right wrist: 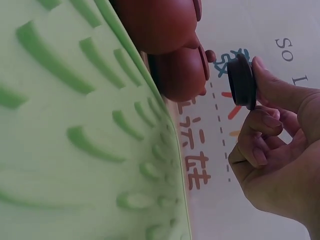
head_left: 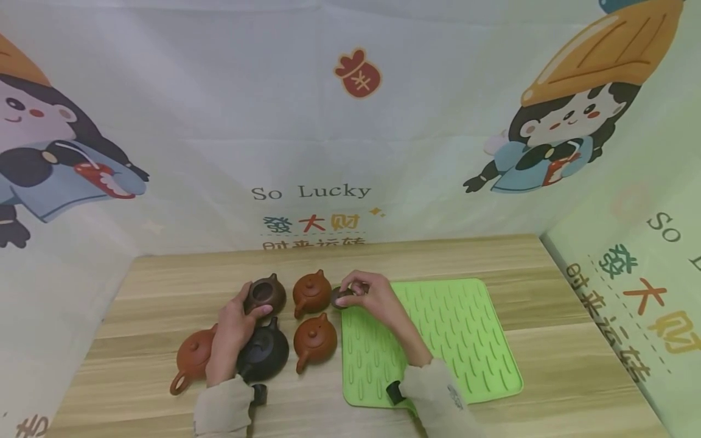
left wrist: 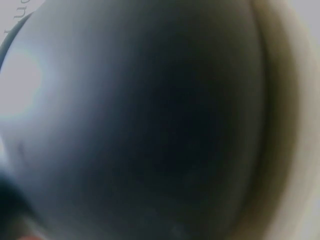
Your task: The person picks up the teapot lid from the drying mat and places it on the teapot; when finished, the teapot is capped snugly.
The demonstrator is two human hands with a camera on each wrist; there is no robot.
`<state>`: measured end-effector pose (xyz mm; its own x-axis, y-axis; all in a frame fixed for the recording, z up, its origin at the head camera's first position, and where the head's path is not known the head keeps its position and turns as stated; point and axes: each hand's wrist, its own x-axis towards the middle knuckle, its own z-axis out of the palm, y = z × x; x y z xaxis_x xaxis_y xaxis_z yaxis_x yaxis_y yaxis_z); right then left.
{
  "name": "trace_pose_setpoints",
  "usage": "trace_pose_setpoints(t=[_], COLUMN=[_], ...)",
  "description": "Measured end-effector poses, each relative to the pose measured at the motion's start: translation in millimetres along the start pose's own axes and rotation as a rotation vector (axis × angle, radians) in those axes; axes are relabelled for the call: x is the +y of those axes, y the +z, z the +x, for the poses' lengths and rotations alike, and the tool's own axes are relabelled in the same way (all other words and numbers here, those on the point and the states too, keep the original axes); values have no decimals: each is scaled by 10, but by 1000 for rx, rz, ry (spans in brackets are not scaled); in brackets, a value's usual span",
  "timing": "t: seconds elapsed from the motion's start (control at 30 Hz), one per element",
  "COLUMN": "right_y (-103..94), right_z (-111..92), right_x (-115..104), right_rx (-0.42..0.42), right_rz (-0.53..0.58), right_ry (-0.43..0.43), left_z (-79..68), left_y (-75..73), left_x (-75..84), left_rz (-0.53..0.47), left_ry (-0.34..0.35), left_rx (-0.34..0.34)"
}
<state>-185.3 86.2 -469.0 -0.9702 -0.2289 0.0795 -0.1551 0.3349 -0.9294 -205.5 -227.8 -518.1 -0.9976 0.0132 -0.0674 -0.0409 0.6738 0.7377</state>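
My left hand (head_left: 234,325) grips a dark brown teapot (head_left: 278,294) from its near left side, thumb along the body. The teapot's round mouth is uncovered and faces up. Between thumb and fingers of my right hand (head_left: 378,296) is its small dark lid (right wrist: 242,82), pinched over the mat's far left corner. Under and beside the left wrist stands a black teapot (head_left: 268,353), whose dark body (left wrist: 150,120) fills most of the left wrist view. An orange-brown teapot (head_left: 193,354) sits left of that wrist, partly hidden by it.
Two more reddish-brown teapots, a far one (head_left: 311,292) and a near one (head_left: 315,338), stand lidded between the hands. A green ridged mat (head_left: 460,340) lies on the wooden table (head_left: 569,365) at right. A printed cloth (head_left: 427,152) hangs behind.
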Motion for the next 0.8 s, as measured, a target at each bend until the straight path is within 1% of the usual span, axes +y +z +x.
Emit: trace_pose_setpoints(t=[0.03, 0.1, 0.13, 0.17, 0.27, 0.33, 0.37, 0.43, 0.53, 0.57, 0.6, 0.67, 0.73, 0.8], right_y=[13, 42, 58, 75, 128, 166, 185, 221, 280, 300, 320, 366, 407, 442], right_z=[10, 32, 43, 54, 83, 100, 109, 125, 160, 175, 191, 234, 283, 323], right_x=[-6, -16, -22, -27, -50, -68, -78, -101, -145, -159, -179, -216, -244, -276], right_rx=[-3, -11, -15, -18, -30, -40, -45, -53, -53, -54, -55, -59, -69, -77], right_rz=[8, 22, 28, 35, 46, 46, 46, 50, 42, 42, 39, 27, 15, 9], right_ry=[-4, -13, -17, -19, -29, -35, -36, -42, -54, -57, -62, -62, -60, -55], left_z=[13, 47, 52, 25, -24, -70, -62, 49, 225, 268, 287, 237, 196, 177], left_y=[16, 71, 78, 51, 1, -62, -51, 20, 148, 182, 192, 163, 170, 163], left_x=[-30, -127, -142, -94, 26, 138, 106, -110, -481, -574, -603, -510, -426, -359], left_rz=[0, 18, 19, 10, 6, -9, -3, 0, 6, 13, 15, 12, 31, 19], left_ry=[10, 40, 47, 51, 22, -8, 1, 11, 65, 78, 78, 66, 58, 41], left_rx=[9, 54, 56, 39, 16, -30, -22, -21, 9, 16, 14, 11, 43, 36])
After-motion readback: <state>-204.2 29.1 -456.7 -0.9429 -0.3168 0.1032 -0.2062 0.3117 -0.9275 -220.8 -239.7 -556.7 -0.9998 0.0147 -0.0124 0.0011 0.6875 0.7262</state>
